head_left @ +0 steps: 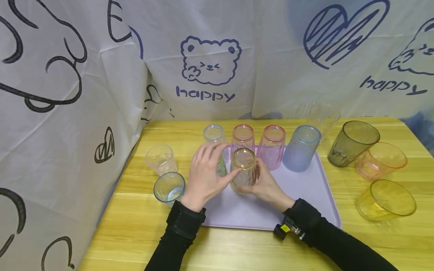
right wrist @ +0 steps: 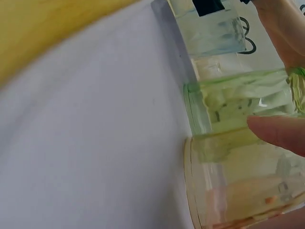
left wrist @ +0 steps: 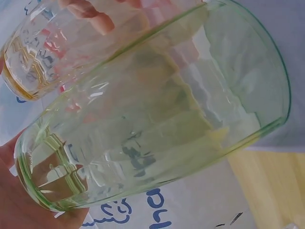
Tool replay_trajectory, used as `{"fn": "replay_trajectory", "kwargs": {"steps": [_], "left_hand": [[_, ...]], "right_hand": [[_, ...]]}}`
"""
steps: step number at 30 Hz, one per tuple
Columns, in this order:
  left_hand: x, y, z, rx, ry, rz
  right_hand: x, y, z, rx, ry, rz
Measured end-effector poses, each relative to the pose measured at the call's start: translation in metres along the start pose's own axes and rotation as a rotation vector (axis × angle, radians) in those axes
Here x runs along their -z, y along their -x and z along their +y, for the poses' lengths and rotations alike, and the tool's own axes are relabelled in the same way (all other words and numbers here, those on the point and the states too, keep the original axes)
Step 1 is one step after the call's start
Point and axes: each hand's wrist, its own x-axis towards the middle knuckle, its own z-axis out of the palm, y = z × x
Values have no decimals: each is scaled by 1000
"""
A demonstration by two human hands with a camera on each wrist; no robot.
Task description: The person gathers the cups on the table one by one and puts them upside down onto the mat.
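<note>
An upside-down green glass [left wrist: 143, 129] stands on the lilac tray [head_left: 257, 214], partly hidden in the head view behind my left hand [head_left: 207, 173], whose fingers curl over its base. Beside it is an upside-down clear glass with an amber rim [head_left: 244, 178]. My right hand [head_left: 271, 188] grips this one low on its side. The left thumb reaches across to the amber-rimmed glass near its top. In the right wrist view the two glasses stand side by side, mouths down on the tray.
Behind my hands, a clear glass [head_left: 214, 133], two pink-rimmed glasses [head_left: 243, 137] [head_left: 272, 150] and a blue glass [head_left: 301, 150] stand upside down. Upright glasses flank the tray: clear [head_left: 159, 160] and blue-rimmed [head_left: 169, 188] left; grey [head_left: 350, 145], pink [head_left: 379, 162], yellow [head_left: 384, 201] right.
</note>
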Motion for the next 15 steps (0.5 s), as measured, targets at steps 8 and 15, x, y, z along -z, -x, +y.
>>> {"fn": "replay_trajectory", "kwargs": {"steps": [8, 15], "left_hand": [[-2, 1, 1, 21, -9, -20], [-4, 2, 2, 36, -8, -20]], "right_hand": [[6, -1, -2, -32, 6, -37], [10, -4, -2, -20, 65, -64]]}}
